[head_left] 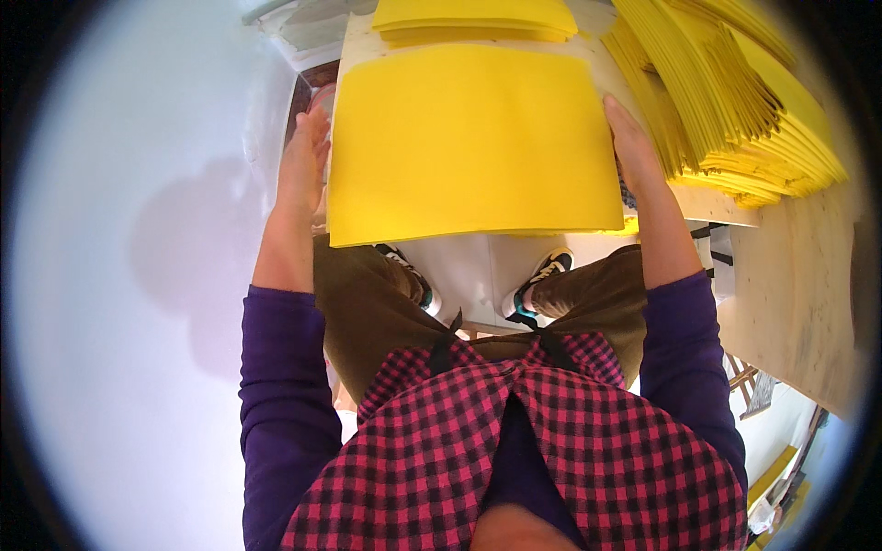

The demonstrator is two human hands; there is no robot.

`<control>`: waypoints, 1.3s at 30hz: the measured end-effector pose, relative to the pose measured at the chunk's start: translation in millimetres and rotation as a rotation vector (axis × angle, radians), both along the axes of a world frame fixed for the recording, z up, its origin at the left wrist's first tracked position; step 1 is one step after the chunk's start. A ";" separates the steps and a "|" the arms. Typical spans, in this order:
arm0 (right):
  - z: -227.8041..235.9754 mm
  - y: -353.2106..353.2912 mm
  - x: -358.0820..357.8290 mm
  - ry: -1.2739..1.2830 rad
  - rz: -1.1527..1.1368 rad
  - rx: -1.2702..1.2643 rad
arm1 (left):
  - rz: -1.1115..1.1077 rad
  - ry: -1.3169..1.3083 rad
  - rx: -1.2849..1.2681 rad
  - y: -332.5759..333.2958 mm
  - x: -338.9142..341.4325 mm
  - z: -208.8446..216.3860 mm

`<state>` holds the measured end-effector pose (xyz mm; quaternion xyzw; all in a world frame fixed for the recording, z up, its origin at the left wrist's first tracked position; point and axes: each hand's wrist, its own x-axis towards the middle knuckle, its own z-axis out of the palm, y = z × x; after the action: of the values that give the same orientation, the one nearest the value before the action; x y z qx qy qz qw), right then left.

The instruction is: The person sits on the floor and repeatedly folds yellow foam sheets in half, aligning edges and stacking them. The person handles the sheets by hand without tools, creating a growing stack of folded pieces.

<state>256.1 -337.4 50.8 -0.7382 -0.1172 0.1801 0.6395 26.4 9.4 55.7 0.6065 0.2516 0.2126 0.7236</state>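
Checked garment [413, 450], smooth yellow rectangular sheet [473, 142], hands [301, 170] [636, 151] alongside.

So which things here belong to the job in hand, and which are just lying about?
Likely the job:
yellow sheet, between left hand and right hand
far stack
right pile
table

Probably lying about:
yellow strip, lower right
white thing beside it, too small to identify

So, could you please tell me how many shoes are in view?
2: a left shoe and a right shoe, both showing below the front yellow sheet; others may be hidden.
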 end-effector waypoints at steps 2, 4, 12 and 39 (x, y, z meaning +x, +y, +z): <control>3.4 3.5 -2.2 -0.003 0.027 0.020 | 0.003 0.003 -0.130 -9.0 3.8 -1.7; 7.2 5.9 -3.0 -0.016 0.045 0.010 | -0.033 -0.010 -0.092 -16.6 2.8 0.4; 11.8 10.6 1.0 -0.109 0.102 -0.021 | -0.031 -0.038 -0.072 -13.6 5.9 -4.6; 21.7 -3.8 10.9 -0.602 0.052 -0.205 | 0.055 0.011 0.817 -1.0 -5.8 -11.6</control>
<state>267.0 -341.3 72.5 -0.8158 -0.3011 -0.0191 0.4935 20.7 8.5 44.1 0.8382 0.1665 0.3110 0.4159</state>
